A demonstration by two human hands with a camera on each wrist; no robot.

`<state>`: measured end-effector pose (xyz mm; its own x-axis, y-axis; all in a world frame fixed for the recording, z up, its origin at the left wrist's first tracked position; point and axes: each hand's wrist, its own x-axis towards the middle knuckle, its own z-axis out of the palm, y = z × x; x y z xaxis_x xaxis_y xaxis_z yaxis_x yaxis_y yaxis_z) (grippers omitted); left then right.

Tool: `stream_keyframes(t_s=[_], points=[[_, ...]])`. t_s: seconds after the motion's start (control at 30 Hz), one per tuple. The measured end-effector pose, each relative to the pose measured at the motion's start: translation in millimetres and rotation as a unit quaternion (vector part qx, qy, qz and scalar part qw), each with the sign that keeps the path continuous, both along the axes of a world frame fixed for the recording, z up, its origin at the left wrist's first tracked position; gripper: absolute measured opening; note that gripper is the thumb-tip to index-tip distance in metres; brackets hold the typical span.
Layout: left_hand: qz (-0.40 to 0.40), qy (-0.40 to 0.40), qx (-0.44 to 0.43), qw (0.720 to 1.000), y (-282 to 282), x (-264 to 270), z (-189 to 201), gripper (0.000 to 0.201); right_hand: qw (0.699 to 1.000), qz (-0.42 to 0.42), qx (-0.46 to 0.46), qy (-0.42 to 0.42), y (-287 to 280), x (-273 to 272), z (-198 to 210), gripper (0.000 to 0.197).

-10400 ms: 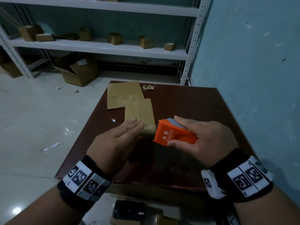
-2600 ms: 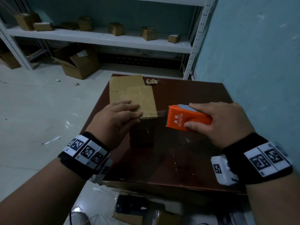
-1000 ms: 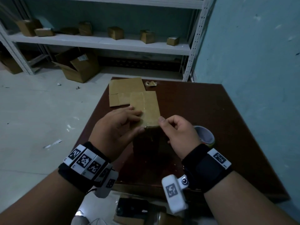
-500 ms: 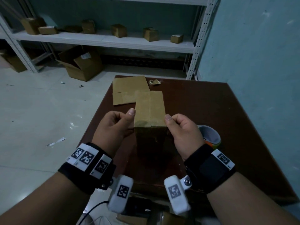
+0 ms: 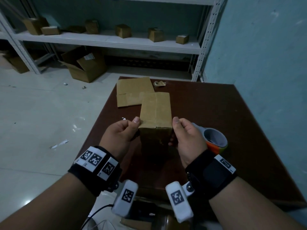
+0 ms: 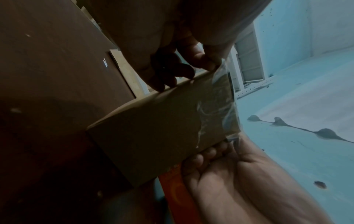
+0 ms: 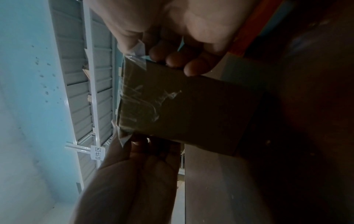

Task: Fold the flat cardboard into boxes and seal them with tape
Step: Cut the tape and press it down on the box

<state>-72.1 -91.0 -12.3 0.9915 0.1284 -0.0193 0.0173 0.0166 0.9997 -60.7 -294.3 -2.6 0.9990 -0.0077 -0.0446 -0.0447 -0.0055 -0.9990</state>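
Note:
A small brown cardboard box (image 5: 155, 109) stands upright over the dark table (image 5: 232, 123), its top flaps closed with a seam down the middle. My left hand (image 5: 132, 130) grips its left side and my right hand (image 5: 177, 131) grips its right side, thumbs at the near top corners. In the left wrist view, clear tape (image 6: 216, 106) wraps over the box (image 6: 153, 136) at its top edge. The right wrist view shows the same tape (image 7: 134, 98) on the box (image 7: 191, 109). An orange tape dispenser (image 5: 215, 143) lies just right of my right hand. Flat cardboard (image 5: 131, 92) lies behind the box.
A crumpled tape scrap (image 5: 159, 83) sits at the table's far edge. The blue wall (image 5: 265, 63) runs close along the right side. A white shelf (image 5: 108, 42) with several small boxes stands behind, and an open carton (image 5: 84, 67) sits on the floor.
My right hand has put the orange dispenser down on the table at the right and taken hold of the box. My left hand has shifted from the box's top to its left side.

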Motion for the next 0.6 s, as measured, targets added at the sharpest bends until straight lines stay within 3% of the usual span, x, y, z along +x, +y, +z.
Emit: stream_keyframes(t_s=[0.13,0.37,0.47,0.53,0.6], points=[[-0.014,-0.005,-0.032,0.999,2.9,2.6,-1.4,0.074,0.998,0.012,0.05,0.029,-2.9,0.1,1.6,0.032],[-0.088,0.047,-0.144,0.985,17.6,5.3,9.5,0.02,0.977,0.039,0.19,0.093,-9.2,0.5,8.0,0.027],[-0.13,0.072,-0.173,0.974,26.9,8.8,9.8,0.033,0.974,0.037,0.201,0.096,-9.7,0.2,10.2,0.03],[-0.128,0.067,-0.164,0.976,26.3,9.1,9.6,0.018,0.978,0.035,0.185,0.091,-8.5,-0.3,10.5,0.03],[-0.131,0.057,-0.155,0.978,25.1,9.7,8.2,0.031,0.984,0.031,0.156,0.085,-7.8,-0.5,9.7,0.03]])
